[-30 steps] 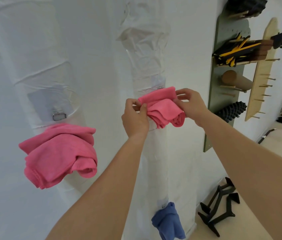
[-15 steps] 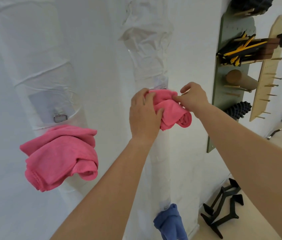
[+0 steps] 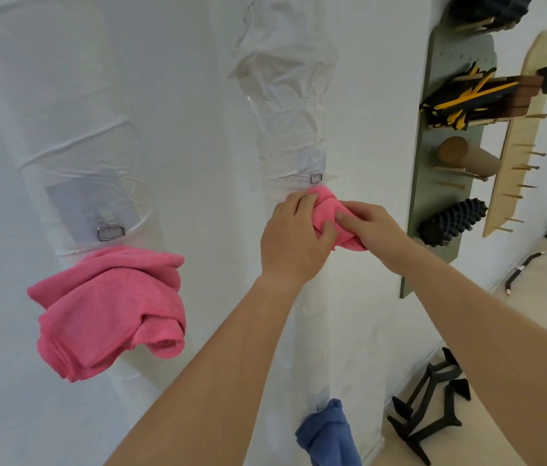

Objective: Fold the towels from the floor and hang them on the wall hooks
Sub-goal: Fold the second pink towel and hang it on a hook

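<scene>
A small folded pink towel (image 3: 327,208) is pressed against the white wall strip just below a metal hook (image 3: 315,177). My left hand (image 3: 294,238) covers its left side with fingers curled over it. My right hand (image 3: 371,230) grips its right side, fingers laid over the fold. Most of this towel is hidden by both hands. A larger pink towel (image 3: 110,311) hangs bunched under another metal hook (image 3: 110,232) at the left. A blue towel (image 3: 329,435) hangs low on the same strip as the small pink one.
A green pegboard (image 3: 433,203) at the right holds a black spiky roller (image 3: 452,222), a cardboard tube (image 3: 467,157) and yellow-black bands (image 3: 460,99). A wooden peg rack (image 3: 517,146) stands beside it. Black stands (image 3: 430,412) lie on the floor.
Both hands moved the small pink towel slightly lower and closed over it; the hook above it now shows. The other towels have not moved.
</scene>
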Demonstrator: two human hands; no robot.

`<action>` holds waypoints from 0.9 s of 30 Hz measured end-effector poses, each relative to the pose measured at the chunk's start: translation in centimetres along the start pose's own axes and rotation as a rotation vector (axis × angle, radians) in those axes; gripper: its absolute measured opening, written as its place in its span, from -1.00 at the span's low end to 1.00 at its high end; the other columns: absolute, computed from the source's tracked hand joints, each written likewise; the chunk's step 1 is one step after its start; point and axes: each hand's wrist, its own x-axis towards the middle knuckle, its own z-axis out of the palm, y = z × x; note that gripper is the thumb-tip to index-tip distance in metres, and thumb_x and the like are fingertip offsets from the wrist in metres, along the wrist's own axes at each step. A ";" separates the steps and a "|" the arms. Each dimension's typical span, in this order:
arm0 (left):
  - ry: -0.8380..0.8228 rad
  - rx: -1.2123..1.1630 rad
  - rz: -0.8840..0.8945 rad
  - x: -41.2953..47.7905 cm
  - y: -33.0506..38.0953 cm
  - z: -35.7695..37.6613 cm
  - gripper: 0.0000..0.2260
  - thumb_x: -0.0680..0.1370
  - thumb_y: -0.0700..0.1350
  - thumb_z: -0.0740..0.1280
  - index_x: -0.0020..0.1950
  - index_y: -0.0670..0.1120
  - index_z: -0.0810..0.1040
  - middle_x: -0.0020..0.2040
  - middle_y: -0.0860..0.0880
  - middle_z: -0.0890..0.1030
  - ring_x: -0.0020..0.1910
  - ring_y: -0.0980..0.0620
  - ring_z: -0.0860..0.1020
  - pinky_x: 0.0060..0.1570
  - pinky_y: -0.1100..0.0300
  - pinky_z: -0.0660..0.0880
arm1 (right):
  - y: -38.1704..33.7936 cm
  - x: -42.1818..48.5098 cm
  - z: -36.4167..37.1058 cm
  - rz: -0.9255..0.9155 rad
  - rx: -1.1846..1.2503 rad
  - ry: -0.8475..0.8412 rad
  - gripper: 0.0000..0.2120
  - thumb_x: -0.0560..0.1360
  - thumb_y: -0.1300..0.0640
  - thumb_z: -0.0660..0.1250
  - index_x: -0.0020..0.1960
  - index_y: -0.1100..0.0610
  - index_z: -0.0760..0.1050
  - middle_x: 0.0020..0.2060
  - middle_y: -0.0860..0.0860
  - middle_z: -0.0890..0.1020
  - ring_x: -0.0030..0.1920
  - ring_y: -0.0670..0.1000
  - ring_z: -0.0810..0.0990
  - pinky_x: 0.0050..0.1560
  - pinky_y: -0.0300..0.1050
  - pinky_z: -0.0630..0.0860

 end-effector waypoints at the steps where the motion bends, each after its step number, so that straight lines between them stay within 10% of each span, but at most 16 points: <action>1: -0.006 0.019 -0.005 0.2 0.0 -0.1 -0.57 0.55 0.07 0.30 0.39 -0.05 0.48 0.34 0.02 0.49 0.22 -0.04 0.46 0.10 0.08 0.46 | 0.0 0.0 -0.1 -0.004 -0.022 0.000 -0.74 0.63 0.13 0.27 0.29 0.09 0.58 0.08 0.02 0.70 0.10 0.01 0.68 0.06 -0.14 0.64; 6: 0.029 0.299 0.077 1.3 -0.1 -1.1 -0.63 0.53 0.10 0.30 0.25 -0.03 0.60 0.22 0.00 0.54 0.25 -0.06 0.44 0.24 0.04 0.33 | -2.0 1.1 -1.2 -0.079 -0.303 0.062 -0.60 0.55 0.20 0.35 0.38 0.03 0.51 0.21 -0.03 0.58 0.04 -0.08 0.60 -0.01 -0.17 0.59; 12: -0.068 -0.005 0.042 0.5 -0.1 -0.9 -0.58 0.61 -0.05 0.24 0.47 0.00 0.36 0.36 0.03 0.47 0.28 0.02 0.45 0.09 0.08 0.51 | -2.3 1.5 -0.4 -0.143 -0.375 -0.036 -0.52 0.57 0.26 0.26 0.44 -0.05 0.43 0.24 -0.17 0.56 0.10 -0.18 0.55 -0.02 -0.45 0.43; 19: -0.017 -0.049 0.012 -0.4 -0.9 0.9 -0.63 0.68 0.02 0.13 0.50 0.05 0.38 0.44 0.12 0.44 0.38 0.10 0.38 0.21 0.24 0.38 | 0.5 0.2 3.0 -0.251 -0.049 0.069 -0.65 0.67 0.29 0.10 0.38 0.06 0.46 -0.25 0.24 0.54 -0.33 0.00 0.48 -0.32 -0.08 0.46; 22: -0.011 -0.120 -0.009 -0.6 -1.2 0.9 -0.63 0.67 0.01 0.18 0.49 0.11 0.39 0.43 0.16 0.46 0.37 0.14 0.42 0.27 0.28 0.38 | 0.3 -0.4 4.3 -0.240 0.063 0.101 -0.63 0.70 0.25 0.02 0.33 -0.05 0.46 -0.10 0.40 0.54 -0.25 0.14 0.53 -0.23 0.20 0.51; 27: -0.014 -0.208 -0.018 -0.5 -2.0 0.2 -0.61 0.62 -0.08 0.31 0.45 0.09 0.46 0.36 0.10 0.55 0.25 0.07 0.56 0.22 0.20 0.48 | -0.6 -0.9 3.4 -0.120 0.140 0.048 -0.65 0.71 0.26 -0.04 0.29 -0.11 0.35 0.09 -0.21 0.54 0.01 -0.33 0.60 0.13 -0.26 0.56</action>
